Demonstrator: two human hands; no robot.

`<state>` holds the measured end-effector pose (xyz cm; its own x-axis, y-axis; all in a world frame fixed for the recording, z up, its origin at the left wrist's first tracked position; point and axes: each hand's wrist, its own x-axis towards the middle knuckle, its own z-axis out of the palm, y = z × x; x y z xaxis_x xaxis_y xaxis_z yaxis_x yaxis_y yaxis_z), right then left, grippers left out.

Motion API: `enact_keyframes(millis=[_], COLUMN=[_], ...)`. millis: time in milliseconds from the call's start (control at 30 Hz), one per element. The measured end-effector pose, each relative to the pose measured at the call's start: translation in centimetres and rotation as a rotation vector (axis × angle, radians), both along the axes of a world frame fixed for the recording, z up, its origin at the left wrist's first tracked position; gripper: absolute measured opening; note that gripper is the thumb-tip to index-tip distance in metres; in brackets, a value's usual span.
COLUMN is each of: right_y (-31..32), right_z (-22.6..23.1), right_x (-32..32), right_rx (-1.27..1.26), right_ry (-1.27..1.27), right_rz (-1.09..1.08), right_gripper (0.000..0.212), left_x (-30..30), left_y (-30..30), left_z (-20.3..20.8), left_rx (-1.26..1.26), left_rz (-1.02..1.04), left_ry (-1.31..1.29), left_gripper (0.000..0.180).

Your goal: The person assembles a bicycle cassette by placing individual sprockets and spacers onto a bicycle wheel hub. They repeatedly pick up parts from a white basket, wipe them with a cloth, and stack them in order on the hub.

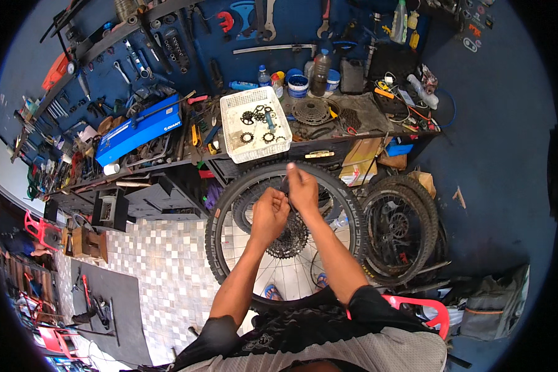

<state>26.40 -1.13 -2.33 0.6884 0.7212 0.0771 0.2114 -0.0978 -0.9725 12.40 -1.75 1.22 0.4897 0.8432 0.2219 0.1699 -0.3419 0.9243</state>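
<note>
A bicycle wheel with a knobby black tyre is in front of me, against the workbench edge. At its hub sits a dark sprocket cassette. Both my hands are over the wheel's upper half, close together above the cassette. My left hand is closed, fingers curled in a pinch toward the other hand. With thumb pointing up, my right hand has its fingers curled too. Something small and dark shows between them, too hidden to name. Beyond the wheel, a white plastic basket holds small sprockets and derailleur parts.
On the bench are a large loose cassette, bottles, tubs and a blue box. More wheels lean at right. A pink chair stands close behind my right arm. Tools hang on the blue wall. A grey mat lies at left.
</note>
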Motion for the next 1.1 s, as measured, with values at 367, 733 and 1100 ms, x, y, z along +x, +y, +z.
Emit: enact_keyframes(millis=[367, 733, 1100], right_y=[-5.2, -5.2, -2.8], right_z=[0.5, 5.0, 3.2], right_x=[0.8, 0.0, 3.7], right_rx=[0.472, 0.043, 0.389], right_ry=[1.161, -0.386, 0.529], right_rz=[-0.121, 0.313, -0.314], right_gripper=[0.067, 0.054, 0.05], left_x=[-1.1, -4.5, -4.3], left_y=[-0.2, 0.5, 0.0], left_z=[-4.1, -0.1, 0.5], left_rx=[-0.49, -0.284, -0.263], left_rz=[0.101, -0.066, -0.038], left_ry=[-0.628, -0.191, -0.122], left_gripper=[0.007, 0.017, 0.015])
